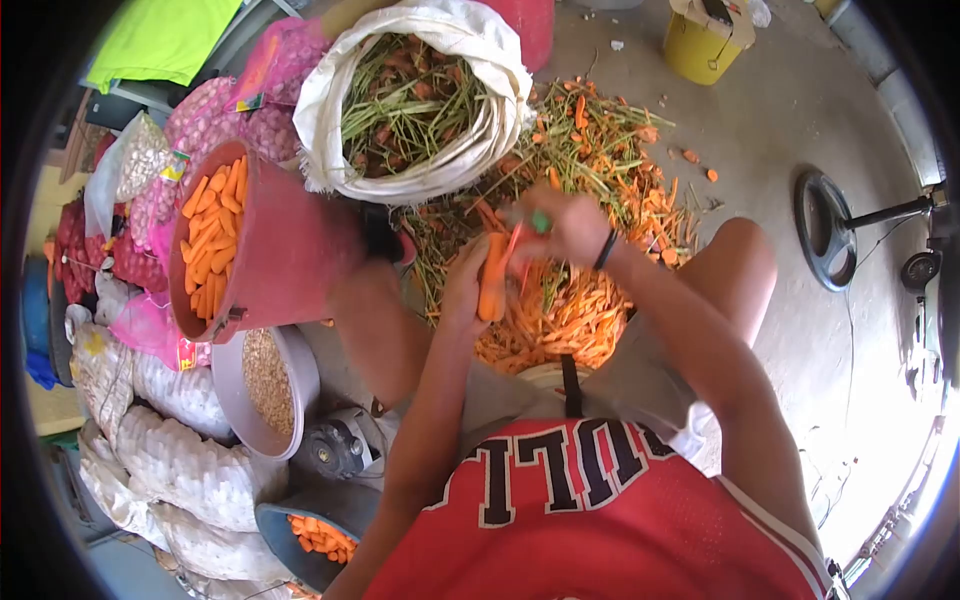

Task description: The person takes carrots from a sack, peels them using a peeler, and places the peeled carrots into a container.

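Observation:
In the head view, my left hand [463, 282] is wrapped round an orange carrot [492, 280], held upright above a heap of peelings. Close to its right side, my right hand [578, 232] grips a peeler [517, 245], partly hidden by the fingers and blurred by motion; a green part [541, 221] shows at the fist. Long carrot peelings [560, 330] lie below both hands, between my knees. A white woven sack [320, 110] full of carrot tops and ends stands beyond my hands.
A red bucket [290, 240] of peeled carrots [212, 240] leans at the left. Below it are a grey basin [305, 375] of grains and a dark tub [285, 535] of carrots. Pink net bags [205, 115] line the left. A yellow bucket [700, 50] and round-based stand [826, 230] are right.

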`<state>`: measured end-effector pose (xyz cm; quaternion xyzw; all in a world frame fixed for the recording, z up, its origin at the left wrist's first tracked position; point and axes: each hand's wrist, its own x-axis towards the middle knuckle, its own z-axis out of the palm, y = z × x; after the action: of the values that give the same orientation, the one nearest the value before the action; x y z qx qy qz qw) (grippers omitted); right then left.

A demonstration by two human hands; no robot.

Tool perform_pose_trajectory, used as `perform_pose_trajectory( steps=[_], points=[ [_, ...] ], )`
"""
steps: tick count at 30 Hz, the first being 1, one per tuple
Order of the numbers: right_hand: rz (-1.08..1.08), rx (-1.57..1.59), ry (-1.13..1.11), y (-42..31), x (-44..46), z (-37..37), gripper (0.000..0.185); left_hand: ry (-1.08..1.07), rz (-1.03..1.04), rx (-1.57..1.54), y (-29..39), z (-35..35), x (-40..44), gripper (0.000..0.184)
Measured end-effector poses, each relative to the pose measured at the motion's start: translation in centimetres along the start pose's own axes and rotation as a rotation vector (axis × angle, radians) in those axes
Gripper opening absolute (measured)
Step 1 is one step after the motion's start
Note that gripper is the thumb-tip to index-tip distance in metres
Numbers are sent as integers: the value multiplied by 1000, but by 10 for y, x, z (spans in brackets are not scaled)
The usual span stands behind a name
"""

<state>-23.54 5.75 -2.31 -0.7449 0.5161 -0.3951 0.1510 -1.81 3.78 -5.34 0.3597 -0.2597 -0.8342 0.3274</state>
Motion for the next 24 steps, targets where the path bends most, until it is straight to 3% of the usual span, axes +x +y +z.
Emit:
perform_pose_trajectory(
  steps=[3, 7, 9, 13, 16, 19, 21, 23, 24],
  points=[
    [275, -141, 167, 28, 20, -28, 58, -29, 8, 122, -1, -7, -6, 30],
    [60, -16, 51, -10, 2, -10, 58, 68, 49, -82, 8, 17, -1, 28],
    [-103, -71, -57, -26, -3, -4, 57, -12, 10, -30, 7, 13, -1, 28],
    [304, -97, 82, 20, 18, -27, 57, 51, 57, 98, 0, 3, -9, 28],
    [110, 39, 156, 3, 7, -12, 56, 119, 76, -13, 10, 22, -4, 26],
    [-128, -51, -66, -25, -2, -3, 56, 29, 25, -8, 9, 14, 1, 27],
    [44, -14, 9, 7, 6, -10, 53, -3, 10, 66, 0, 1, -3, 29],
    [202, -186, 114, 31, 17, -25, 51, 0, -38, 115, 0, 2, -7, 29],
    [243, -176, 63, 36, 13, -26, 48, -6, -59, 141, 2, 5, -7, 29]
  ],
)
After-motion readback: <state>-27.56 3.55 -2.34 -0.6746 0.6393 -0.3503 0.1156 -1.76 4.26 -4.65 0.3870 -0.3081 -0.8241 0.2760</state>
